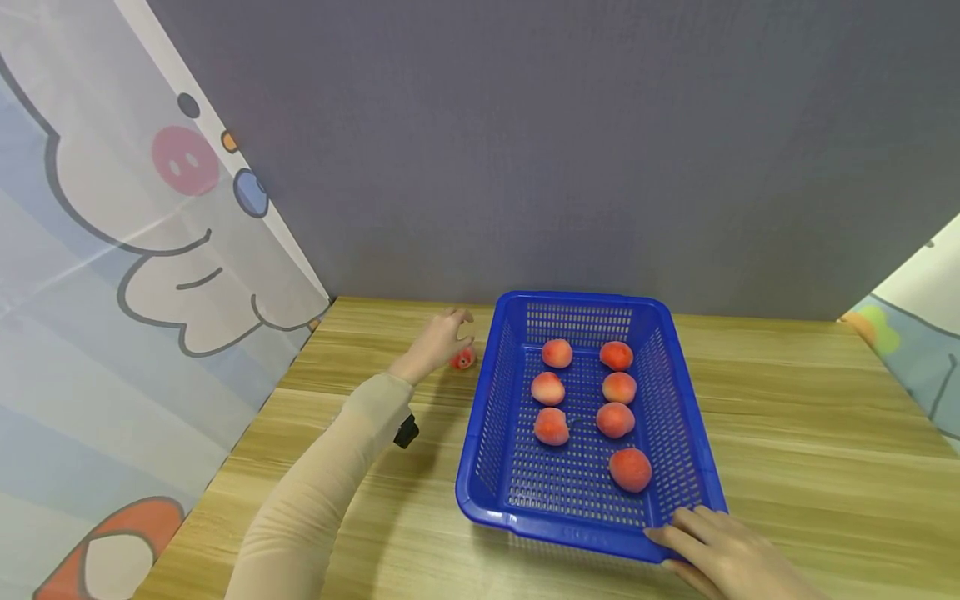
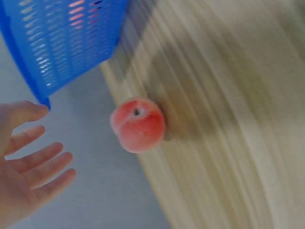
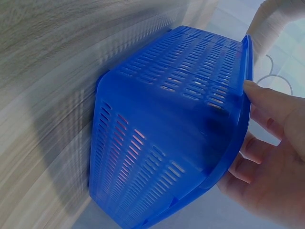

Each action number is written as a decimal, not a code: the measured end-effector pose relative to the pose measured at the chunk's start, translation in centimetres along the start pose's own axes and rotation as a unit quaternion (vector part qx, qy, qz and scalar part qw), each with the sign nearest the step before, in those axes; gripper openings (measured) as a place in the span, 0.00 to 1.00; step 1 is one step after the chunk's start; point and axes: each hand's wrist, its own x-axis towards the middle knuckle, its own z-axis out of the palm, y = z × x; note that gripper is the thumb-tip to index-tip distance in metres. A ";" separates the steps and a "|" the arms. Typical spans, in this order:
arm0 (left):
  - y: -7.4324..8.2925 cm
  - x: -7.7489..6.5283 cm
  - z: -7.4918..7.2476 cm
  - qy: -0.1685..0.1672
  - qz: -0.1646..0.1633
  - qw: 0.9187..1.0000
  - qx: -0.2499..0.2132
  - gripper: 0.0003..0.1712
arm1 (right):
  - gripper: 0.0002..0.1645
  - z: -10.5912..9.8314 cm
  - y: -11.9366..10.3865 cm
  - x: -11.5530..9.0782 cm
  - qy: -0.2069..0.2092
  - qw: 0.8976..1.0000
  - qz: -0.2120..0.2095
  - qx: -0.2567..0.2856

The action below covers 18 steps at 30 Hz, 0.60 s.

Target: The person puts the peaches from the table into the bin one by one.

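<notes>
A blue plastic basket [image 1: 487, 417] with slotted walls stands on the table, with several red-orange peaches [image 1: 619, 388] inside in two rough columns. Outside its left wall lies a single peach [image 2: 141, 128], its stem hollow showing in the left wrist view. My left hand [image 1: 441, 340] hovers over this peach, fingers spread and bent slightly, holding nothing. At the basket's near right corner, my right hand [image 3: 274, 143] grips the rim, thumb on one side and fingers on the other.
A wood-grain table [image 1: 787, 433] carries everything. A dark grey panel [image 1: 487, 150] rises behind it, and a cartoon-printed sheet [image 1: 150, 333] hangs at the left. A small black object [image 1: 407, 432] shows by the left wrist.
</notes>
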 end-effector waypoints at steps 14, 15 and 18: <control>-1.2 0.2 1.8 -0.036 -0.021 0.999 0.001 0.17 | 0.16 -0.1 -0.1 0.0 -0.008 1.000 0.000 0.003; -1.3 0.3 1.9 -0.036 -0.020 0.999 0.003 0.17 | 0.16 -0.1 -0.1 0.0 -0.008 1.000 0.000 0.002; -1.5 0.3 2.3 -0.037 -0.017 0.999 0.003 0.16 | 0.17 -0.1 0.0 0.1 0.000 1.000 -0.004 -0.002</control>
